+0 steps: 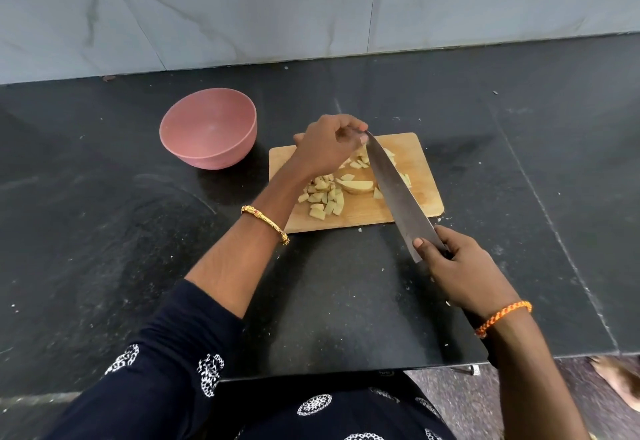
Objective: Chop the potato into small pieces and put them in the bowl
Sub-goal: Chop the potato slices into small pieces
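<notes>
A wooden cutting board point(420, 159) lies on the black stone table point(138, 231), and I take it as the landmark. On the board there are many small potato pieces point(323, 197), most of them in a heap on the side of the board nearest to the person. One bigger potato wedge point(355, 185) lies about in the middle of the board, just beside this heap. More pieces lie at the far part of the board, partly hidden.

The left hand point(327, 148) is above the far left part of the board. Its fingers are curled and they pinch the tip of the kitchen knife point(394, 197) from above. The potato pieces lie under this hand and between it and the person; the hand does not hold any of them, as far as I can see.

The right hand point(457, 273) is off the board, over the table on the near right side of it. It grips the knife at the handle end, with the thumb pressed on the flat of the blade. The blade goes slantwise over the right half of the board, above the pieces.

A pink bowl point(209, 128) stands on the table just beside the far left corner of the board. I see no potato in it.
</notes>
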{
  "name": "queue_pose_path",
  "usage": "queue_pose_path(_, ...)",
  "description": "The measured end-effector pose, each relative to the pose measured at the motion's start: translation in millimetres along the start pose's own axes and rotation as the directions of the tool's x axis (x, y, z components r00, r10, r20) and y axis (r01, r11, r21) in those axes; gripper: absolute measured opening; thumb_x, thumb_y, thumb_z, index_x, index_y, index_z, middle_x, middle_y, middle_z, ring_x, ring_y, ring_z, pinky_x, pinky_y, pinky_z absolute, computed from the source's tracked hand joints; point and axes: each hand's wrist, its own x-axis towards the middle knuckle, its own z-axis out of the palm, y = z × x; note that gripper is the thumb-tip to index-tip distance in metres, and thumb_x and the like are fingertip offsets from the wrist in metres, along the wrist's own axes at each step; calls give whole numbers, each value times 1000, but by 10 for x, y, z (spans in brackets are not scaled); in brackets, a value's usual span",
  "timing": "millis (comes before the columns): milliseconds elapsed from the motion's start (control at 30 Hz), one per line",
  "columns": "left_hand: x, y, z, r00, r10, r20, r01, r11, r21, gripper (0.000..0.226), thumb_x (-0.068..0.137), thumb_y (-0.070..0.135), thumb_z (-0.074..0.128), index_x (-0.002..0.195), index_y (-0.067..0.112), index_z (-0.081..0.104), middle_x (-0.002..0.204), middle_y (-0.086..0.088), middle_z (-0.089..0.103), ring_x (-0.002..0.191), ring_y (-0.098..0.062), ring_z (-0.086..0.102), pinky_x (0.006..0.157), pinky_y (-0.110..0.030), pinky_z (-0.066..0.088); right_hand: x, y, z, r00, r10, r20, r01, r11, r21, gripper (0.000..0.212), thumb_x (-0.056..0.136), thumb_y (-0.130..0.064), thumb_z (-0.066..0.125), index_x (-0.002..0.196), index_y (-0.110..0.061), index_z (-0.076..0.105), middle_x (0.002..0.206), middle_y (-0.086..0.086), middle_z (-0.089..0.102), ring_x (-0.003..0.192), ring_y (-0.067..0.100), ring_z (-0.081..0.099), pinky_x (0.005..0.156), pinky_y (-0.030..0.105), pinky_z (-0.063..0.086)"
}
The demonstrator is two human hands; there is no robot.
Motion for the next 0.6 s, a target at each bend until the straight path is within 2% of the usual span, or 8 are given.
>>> queue_pose_path(100,54,-56,-16,999,-9,-35,9,1000,0,11,85,31,66,93,36,69,89,18,70,92,-2,63,98,-47,40,-5,25,-22,1000,-7,26,7,1000,11,20,96,-31,47,100,-15,59,81,7,60,76,26,59,71,38,51)
queue_pose_path(167,60,-55,-29,996,-9,-90,14,999,47,9,85,28,65,90,34,70,89,16,70,92,-2,62,96,-37,34,-8,55,-37,999,-16,29,15,999,50,15,96,-31,47,94,-21,58,74,1,57,70,21,56,60,31,48)
queue_pose_path(200,41,-35,-38,995,-14,-95,23,995,93,11,87,26,63,91,33,70,92,15,70,96,-3,61,91,-32,27,-9,70,-43,1000,-18,22,16,998,67,13,96,-31,47,90,-25,57,72,0,55,68,20,55,54,28,46)
queue_pose_path(267,-22,-3,-57,998,-3,-57,15,977,212,20,90,22,55,96,35,69,107,15,67,111,-6,54,83,-33,20,-7,96,-53,1000,-10,2,9,996,92,16,96,-30,48,83,-26,56,68,-1,55,64,19,53,49,26,42)
queue_pose_path(333,-119,22,-87,999,25,36,-36,939,342,23,89,24,54,101,39,67,120,14,60,122,-12,42,84,-35,18,-8,115,-60,1000,6,-3,-5,994,109,14,96,-29,48,86,-25,57,68,-1,54,62,17,51,50,27,41)
queue_pose_path(467,-348,44,-25,967,10,255,-152,825,545,31,86,41,61,117,36,62,128,11,53,127,-16,32,96,-39,17,-22,131,-41,999,38,9,-39,997,65,14,97,-29,47,87,-25,55,72,2,57,62,16,51,55,27,41)
queue_pose_path(533,-407,18,62,971,38,237,-176,786,593,33,87,42,60,118,33,62,128,9,54,125,-17,35,98,-42,19,-35,113,5,999,50,-1,-50,999,13,16,97,-29,46,93,-18,57,79,5,60,65,17,53,56,27,42)
queue_pose_path(600,-429,-20,131,982,63,178,-157,792,590,31,88,41,59,117,32,63,126,8,56,122,-17,38,96,-42,20,-51,80,66,998,56,-22,-56,998,-23,20,97,-30,46,99,-13,57,82,5,61,72,19,56,61,28,44)
